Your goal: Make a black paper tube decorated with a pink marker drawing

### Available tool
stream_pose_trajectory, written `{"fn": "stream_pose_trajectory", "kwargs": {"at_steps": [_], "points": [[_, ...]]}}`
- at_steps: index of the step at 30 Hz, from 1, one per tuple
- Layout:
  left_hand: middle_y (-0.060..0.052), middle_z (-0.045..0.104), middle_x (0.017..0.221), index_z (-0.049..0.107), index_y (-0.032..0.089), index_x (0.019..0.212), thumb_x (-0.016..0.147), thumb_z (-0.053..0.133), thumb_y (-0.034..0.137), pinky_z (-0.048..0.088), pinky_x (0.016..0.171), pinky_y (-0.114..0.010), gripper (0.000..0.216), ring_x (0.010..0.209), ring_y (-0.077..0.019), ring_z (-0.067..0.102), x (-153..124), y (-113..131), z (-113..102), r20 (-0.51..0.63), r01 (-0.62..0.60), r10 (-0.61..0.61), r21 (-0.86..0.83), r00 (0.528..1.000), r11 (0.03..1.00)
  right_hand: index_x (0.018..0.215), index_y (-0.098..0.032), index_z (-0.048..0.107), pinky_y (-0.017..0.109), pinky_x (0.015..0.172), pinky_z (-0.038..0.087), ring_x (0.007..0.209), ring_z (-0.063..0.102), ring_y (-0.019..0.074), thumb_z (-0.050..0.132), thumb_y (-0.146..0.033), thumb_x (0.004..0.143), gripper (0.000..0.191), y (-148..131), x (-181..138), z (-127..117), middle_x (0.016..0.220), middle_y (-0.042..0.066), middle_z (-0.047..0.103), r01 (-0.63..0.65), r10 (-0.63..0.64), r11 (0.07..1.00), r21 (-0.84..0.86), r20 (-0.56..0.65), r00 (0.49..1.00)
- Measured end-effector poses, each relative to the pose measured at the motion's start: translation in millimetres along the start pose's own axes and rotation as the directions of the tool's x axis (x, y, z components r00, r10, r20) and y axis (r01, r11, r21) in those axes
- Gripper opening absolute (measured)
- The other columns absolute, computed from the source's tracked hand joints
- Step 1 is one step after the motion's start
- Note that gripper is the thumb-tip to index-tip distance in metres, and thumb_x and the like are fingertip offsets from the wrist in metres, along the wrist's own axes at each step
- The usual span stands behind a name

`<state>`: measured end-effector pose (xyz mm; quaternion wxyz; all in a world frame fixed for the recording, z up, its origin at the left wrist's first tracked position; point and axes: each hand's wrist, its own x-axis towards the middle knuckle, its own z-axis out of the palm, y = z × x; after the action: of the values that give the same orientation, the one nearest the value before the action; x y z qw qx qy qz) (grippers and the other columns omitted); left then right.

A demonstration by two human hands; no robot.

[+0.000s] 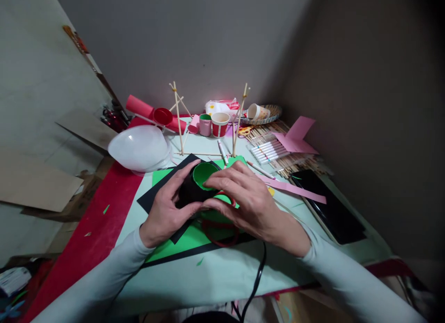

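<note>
A small cup (200, 181), black outside and green inside, is tilted between both my hands above a green paper sheet (187, 237) that lies on black paper (153, 195). My left hand (167, 207) wraps its fingers round the cup's left side. My right hand (243, 200) presses fingers over the cup's rim and right side. Under my right hand lie red-handled scissors (222, 232), partly hidden.
A clear plastic bowl (141, 149) sits upside down at the left. Two stick tripods (179, 119), pink and red cups (219, 123), marker pens (269, 150), pink paper (295, 137), a woven tray (271, 113) and a dark tablet (330, 205) crowd the back and right. A black cable (255, 281) runs off the front edge.
</note>
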<state>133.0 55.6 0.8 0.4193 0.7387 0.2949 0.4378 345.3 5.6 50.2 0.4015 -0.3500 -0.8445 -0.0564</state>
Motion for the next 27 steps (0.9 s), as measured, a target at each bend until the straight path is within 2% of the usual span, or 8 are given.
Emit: {"fn": "stream_pose_trajectory", "kwargs": {"at_steps": [5,8,12,15,18,22,24,27], "points": [[-0.001,0.059,0.153,0.055,0.037,0.15,0.083,0.078,0.015,0.042,0.121,-0.04,0.074,0.14,-0.0287,0.055,0,2,2,0.005,-0.014,0.013,0.026,1.0,1.0,0.093,-0.015,0.066,0.033,0.067,0.042,0.068,0.049,0.0166,0.06,-0.02,0.103,0.013,3,2,6,0.075,0.004,0.068,0.043,-0.043,0.999,-0.008,0.009,0.999],[0.001,0.053,0.159,0.051,0.039,0.152,0.081,0.079,0.015,0.045,0.119,-0.036,0.08,0.145,-0.0274,0.05,2,2,4,-0.021,0.059,-0.06,-0.038,0.998,0.998,0.09,-0.014,0.069,0.033,0.065,0.04,0.068,0.047,0.0167,0.059,-0.018,0.103,0.017,4,5,4,0.075,0.005,0.069,0.044,-0.043,0.999,-0.024,0.059,0.997],[-0.006,0.05,0.159,0.05,0.031,0.152,0.082,0.081,0.029,0.057,0.105,-0.036,0.076,0.138,-0.0279,0.056,9,-2,3,-0.186,0.162,-0.182,-0.114,0.966,0.98,0.086,-0.015,0.073,0.033,0.064,0.037,0.07,0.044,0.0183,0.057,-0.016,0.103,0.023,19,14,1,0.074,0.006,0.069,0.063,-0.043,0.985,-0.159,0.128,0.991],[-0.01,0.06,0.146,0.059,0.024,0.139,0.084,0.078,0.039,0.059,0.098,-0.037,0.06,0.128,-0.027,0.061,15,-6,0,-0.291,0.191,-0.226,-0.142,0.93,0.971,0.088,-0.017,0.076,0.034,0.067,0.038,0.073,0.047,0.0195,0.057,-0.025,0.105,0.026,47,29,4,0.078,0.007,0.071,0.003,0.044,0.971,-0.24,0.19,0.981],[-0.01,0.065,0.135,0.064,0.023,0.128,0.086,0.075,0.044,0.059,0.094,-0.038,0.048,0.121,-0.0269,0.065,17,-11,-4,-0.304,0.221,-0.258,-0.152,0.917,0.963,0.094,-0.017,0.077,0.035,0.075,0.044,0.085,0.056,0.0213,0.063,-0.029,0.102,0.021,84,50,15,0.091,0.009,0.076,-0.078,0.144,0.957,-0.28,0.223,0.964],[-0.011,0.07,0.123,0.068,0.021,0.121,0.085,0.073,0.046,0.059,0.091,-0.041,0.044,0.113,-0.0275,0.068,17,-17,-6,-0.321,0.243,-0.282,-0.157,0.904,0.957,0.096,-0.015,0.075,0.036,0.085,0.052,0.098,0.064,0.0234,0.067,-0.025,0.1,0.014,133,77,42,0.096,0.01,0.076,-0.141,0.226,0.939,-0.313,0.253,0.941],[-0.01,0.072,0.116,0.07,0.021,0.117,0.084,0.072,0.046,0.059,0.092,-0.041,0.041,0.108,-0.0268,0.07,17,-20,-6,-0.325,0.246,-0.289,-0.166,0.901,0.955,0.106,-0.016,0.073,0.04,0.089,0.057,0.101,0.067,0.0223,0.066,-0.029,0.1,0.016,152,85,55,0.107,0.008,0.074,-0.167,0.265,0.932,-0.323,0.287,0.92],[-0.009,0.072,0.112,0.072,0.022,0.113,0.085,0.071,0.044,0.059,0.091,-0.04,0.036,0.105,-0.0259,0.071,17,-24,-5,-0.315,0.248,-0.298,-0.188,0.901,0.95,0.128,-0.018,0.064,0.045,0.093,0.06,0.109,0.068,0.0231,0.064,-0.036,0.101,0.032,167,88,72,0.13,0.01,0.066,-0.192,0.3,0.928,-0.318,0.336,0.893]]}}
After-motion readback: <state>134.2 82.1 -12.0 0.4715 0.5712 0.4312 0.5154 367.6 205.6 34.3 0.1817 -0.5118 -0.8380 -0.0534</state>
